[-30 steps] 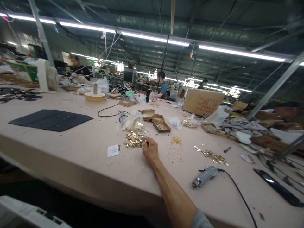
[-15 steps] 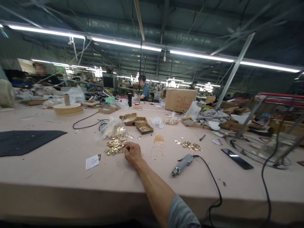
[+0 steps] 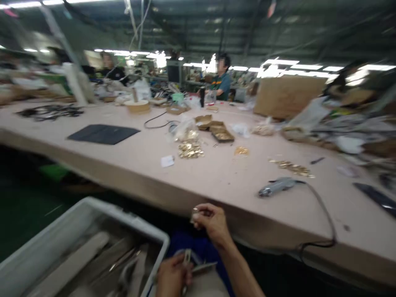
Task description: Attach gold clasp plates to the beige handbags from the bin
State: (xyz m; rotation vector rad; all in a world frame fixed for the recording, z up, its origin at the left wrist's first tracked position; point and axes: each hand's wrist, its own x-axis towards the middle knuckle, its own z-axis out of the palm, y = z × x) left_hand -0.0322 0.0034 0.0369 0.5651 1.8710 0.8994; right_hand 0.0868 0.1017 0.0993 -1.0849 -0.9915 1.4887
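Note:
My right hand (image 3: pixel 210 220) hovers below the table's near edge (image 3: pixel 173 194), fingers pinched on a small gold metal piece (image 3: pixel 195 211). Over my lap at the bottom of the view, my left hand (image 3: pixel 171 277) is closed on a flat strap-like piece with a metal fitting (image 3: pixel 198 266). A pile of gold metal parts (image 3: pixel 190 150) lies on the pink table, beside a clear bag of more parts (image 3: pixel 185 132). The picture is motion-blurred.
A white bin (image 3: pixel 93 243) of long pieces stands at my lower left. On the table are an electric screwdriver with cable (image 3: pixel 276 186), small cardboard boxes (image 3: pixel 216 128), a black mat (image 3: pixel 103 134), a white tag (image 3: pixel 167 161), more gold parts (image 3: pixel 292 167) and a phone (image 3: pixel 375 196). Other people work at the far side.
My right hand has left the gold pile and come back below the table edge with a small piece. The view dropped down; my left hand and the white bin came into sight.

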